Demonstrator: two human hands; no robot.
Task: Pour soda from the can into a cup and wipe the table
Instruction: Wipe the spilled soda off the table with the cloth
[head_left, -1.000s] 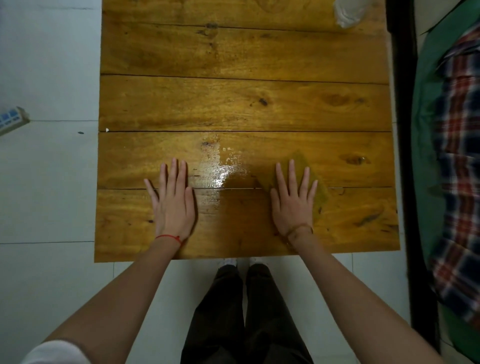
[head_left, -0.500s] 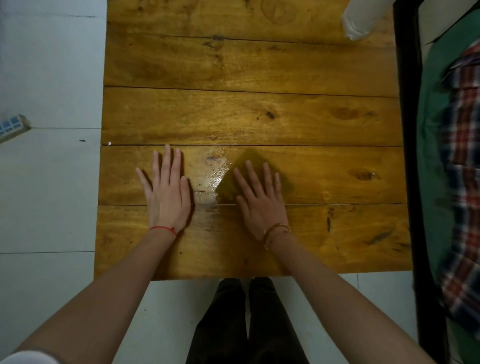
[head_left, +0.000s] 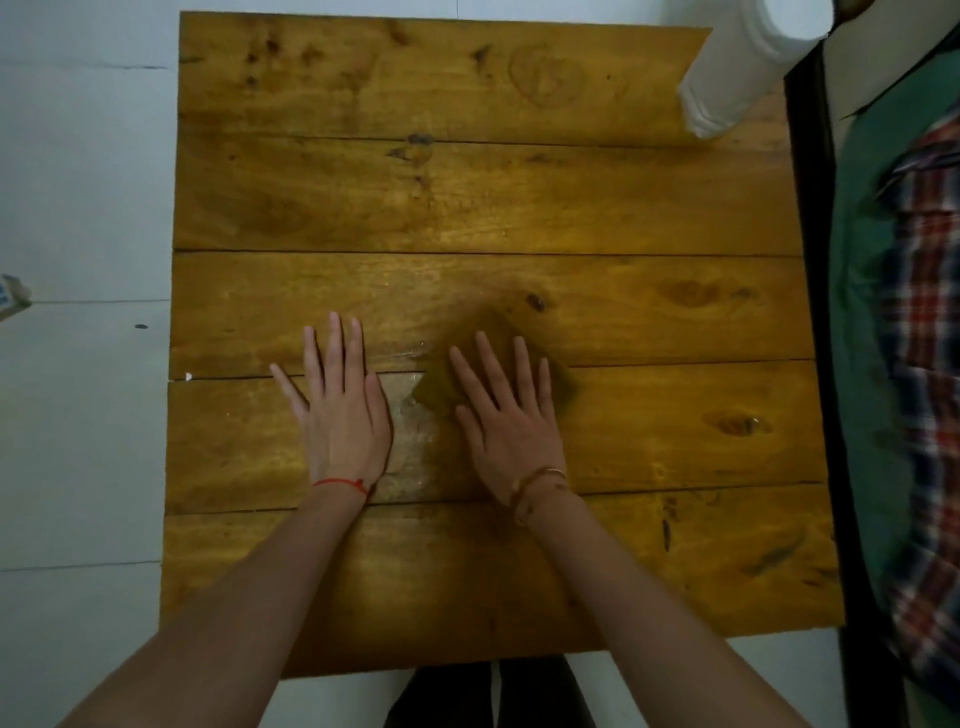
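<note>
My right hand (head_left: 511, 426) lies flat, fingers straight, pressing the brown cloth (head_left: 491, 358) on the bench (head_left: 623, 208) at centre. Left hand (head_left: 340, 410) flat at 9 o'clock of it, fingers straight. Wet patch (head_left: 415, 431) between them. White cup (head_left: 737, 78) at 1 o'clock.
</note>
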